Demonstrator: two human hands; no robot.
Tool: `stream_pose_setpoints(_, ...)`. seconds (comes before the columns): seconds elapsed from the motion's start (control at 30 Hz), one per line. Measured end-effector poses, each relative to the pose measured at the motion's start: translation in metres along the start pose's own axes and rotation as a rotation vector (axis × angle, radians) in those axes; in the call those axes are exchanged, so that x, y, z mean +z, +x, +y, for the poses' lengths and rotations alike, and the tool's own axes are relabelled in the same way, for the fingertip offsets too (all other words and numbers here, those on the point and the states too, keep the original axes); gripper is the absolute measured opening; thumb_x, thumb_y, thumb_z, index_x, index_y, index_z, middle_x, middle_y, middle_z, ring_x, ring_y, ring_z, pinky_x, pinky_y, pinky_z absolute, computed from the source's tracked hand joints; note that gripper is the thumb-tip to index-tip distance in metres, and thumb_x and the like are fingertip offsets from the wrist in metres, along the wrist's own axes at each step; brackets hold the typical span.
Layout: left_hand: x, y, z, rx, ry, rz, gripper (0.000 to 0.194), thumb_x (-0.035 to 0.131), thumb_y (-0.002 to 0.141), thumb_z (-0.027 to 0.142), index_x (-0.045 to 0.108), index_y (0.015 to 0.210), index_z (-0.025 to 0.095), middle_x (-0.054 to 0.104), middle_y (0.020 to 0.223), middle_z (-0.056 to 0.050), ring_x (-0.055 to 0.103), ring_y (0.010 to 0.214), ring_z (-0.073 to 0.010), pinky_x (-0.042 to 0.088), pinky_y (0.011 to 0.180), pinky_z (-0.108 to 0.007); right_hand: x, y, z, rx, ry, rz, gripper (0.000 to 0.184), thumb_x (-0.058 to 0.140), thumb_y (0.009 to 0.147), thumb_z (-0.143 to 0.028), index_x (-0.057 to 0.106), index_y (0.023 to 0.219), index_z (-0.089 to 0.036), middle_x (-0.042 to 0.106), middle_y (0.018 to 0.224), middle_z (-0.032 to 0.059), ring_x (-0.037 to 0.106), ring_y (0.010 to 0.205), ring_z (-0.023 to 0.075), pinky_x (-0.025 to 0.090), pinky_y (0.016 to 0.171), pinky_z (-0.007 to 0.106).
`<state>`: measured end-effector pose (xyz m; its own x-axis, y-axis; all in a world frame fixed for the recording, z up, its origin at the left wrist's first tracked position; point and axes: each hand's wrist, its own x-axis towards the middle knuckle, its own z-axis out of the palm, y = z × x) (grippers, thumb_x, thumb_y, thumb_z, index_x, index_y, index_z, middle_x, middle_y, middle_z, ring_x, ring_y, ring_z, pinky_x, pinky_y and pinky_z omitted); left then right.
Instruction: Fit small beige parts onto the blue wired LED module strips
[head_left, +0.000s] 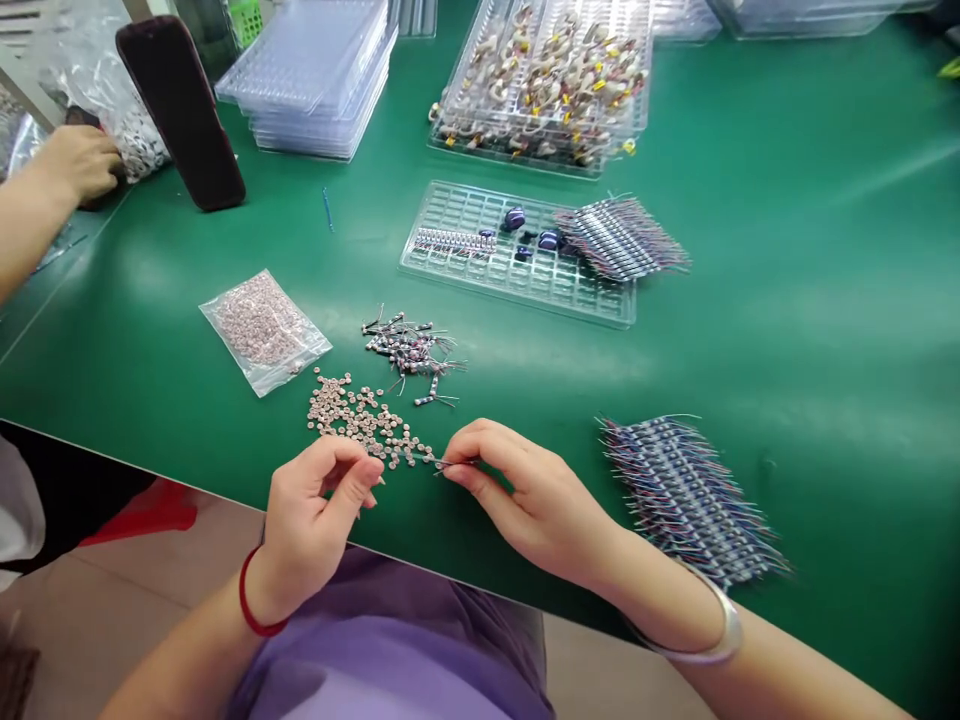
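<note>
My right hand pinches a thin wire-leaded part between thumb and forefinger, its fine end pointing left. My left hand is closed, thumb against forefinger, close to that end; whatever it holds is too small to make out. Just beyond both hands lie many loose small pinkish ring-like pieces. Behind them is a loose heap of short wired parts, several with a small piece at one end. To the right of my right hand, a mat of wired parts lies in tidy rows.
A zip bag of the small pieces lies left. Farther back are a clear tray with a second mat of wired parts, stacked clear trays, filled trays and a propped phone. Another person's hand is at far left.
</note>
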<state>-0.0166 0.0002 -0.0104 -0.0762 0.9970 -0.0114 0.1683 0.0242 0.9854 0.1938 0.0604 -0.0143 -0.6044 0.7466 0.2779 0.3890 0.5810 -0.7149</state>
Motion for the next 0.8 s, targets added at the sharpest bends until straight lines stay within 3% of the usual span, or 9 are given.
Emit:
stream_pose_setpoints(0.1, -0.001, 0.0, -0.002, -0.032, -0.106, 0.021, 0.021, 0.063, 0.089, 0.039, 0.058, 0.085, 0.019, 0.061, 0.069, 0.002, 0.058, 0.055, -0.0083, 0.048, 0.048, -0.017, 0.0, -0.002, 0.001, 0.041, 0.029, -0.005, 0.016, 0.047, 0.094, -0.009, 0.05, 0.085, -0.023, 0.06, 0.075, 0.002, 0.058, 0.066, 0.016, 0.049, 0.06, 0.026)
stream_pose_setpoints(0.2, -0.002, 0.001, 0.0, -0.028, -0.165, -0.032, 0.027, 0.066, 0.086, 0.044, 0.058, 0.094, 0.02, 0.061, 0.071, 0.002, 0.058, 0.056, -0.0087, 0.048, 0.047, -0.017, 0.001, -0.004, 0.001, 0.038, 0.013, -0.018, 0.015, 0.049, 0.093, -0.01, 0.052, 0.085, -0.022, 0.06, 0.075, 0.0024, 0.057, 0.068, 0.0164, 0.049, 0.061, 0.027)
stream_pose_setpoints(0.3, -0.002, 0.003, 0.004, 0.014, -0.063, -0.073, 0.025, 0.056, 0.094, 0.038, 0.062, 0.08, 0.018, 0.058, 0.069, 0.001, 0.056, 0.055, -0.0071, 0.047, 0.049, -0.016, 0.001, -0.006, 0.001, 0.061, 0.055, -0.021, 0.014, 0.049, 0.093, -0.011, 0.054, 0.086, -0.022, 0.062, 0.077, 0.003, 0.058, 0.07, 0.0167, 0.049, 0.064, 0.027)
stream_pose_setpoints(0.5, 0.0, 0.003, 0.001, 0.03, -0.141, -0.061, 0.028, 0.052, 0.096, 0.034, 0.062, 0.076, 0.018, 0.058, 0.069, 0.001, 0.056, 0.055, -0.0082, 0.047, 0.047, -0.018, -0.002, -0.007, 0.003, 0.295, 0.304, -0.047, 0.005, 0.054, 0.093, -0.024, 0.06, 0.094, -0.022, 0.065, 0.079, 0.0031, 0.062, 0.07, 0.0175, 0.052, 0.061, 0.028)
stream_pose_setpoints(0.57, 0.0, 0.004, -0.001, 0.059, -0.108, -0.074, 0.028, 0.052, 0.096, 0.034, 0.063, 0.076, 0.018, 0.058, 0.069, 0.0, 0.056, 0.056, -0.009, 0.047, 0.048, -0.019, -0.003, -0.005, 0.006, 0.276, 0.275, -0.058, 0.009, 0.053, 0.093, -0.023, 0.058, 0.086, -0.022, 0.063, 0.076, 0.0025, 0.06, 0.068, 0.0169, 0.051, 0.06, 0.027)
stream_pose_setpoints(0.67, -0.004, 0.003, -0.003, 0.141, 0.117, -0.036, 0.02, 0.054, 0.095, 0.03, 0.065, 0.083, 0.019, 0.06, 0.07, 0.0, 0.056, 0.056, -0.009, 0.047, 0.05, -0.02, -0.003, -0.003, 0.011, 0.175, 0.138, -0.03, 0.015, 0.049, 0.094, -0.016, 0.053, 0.08, -0.023, 0.059, 0.074, 0.0021, 0.056, 0.066, 0.016, 0.048, 0.06, 0.028)
stream_pose_setpoints(0.8, -0.011, -0.005, -0.01, 0.325, 0.394, 0.149, 0.007, 0.06, 0.091, 0.021, 0.066, 0.093, 0.019, 0.061, 0.07, 0.001, 0.053, 0.055, -0.0081, 0.044, 0.053, -0.02, 0.004, -0.001, 0.017, 0.041, 0.002, -0.001, 0.018, 0.046, 0.094, -0.009, 0.048, 0.081, -0.023, 0.057, 0.074, 0.0029, 0.054, 0.067, 0.0173, 0.046, 0.06, 0.029)
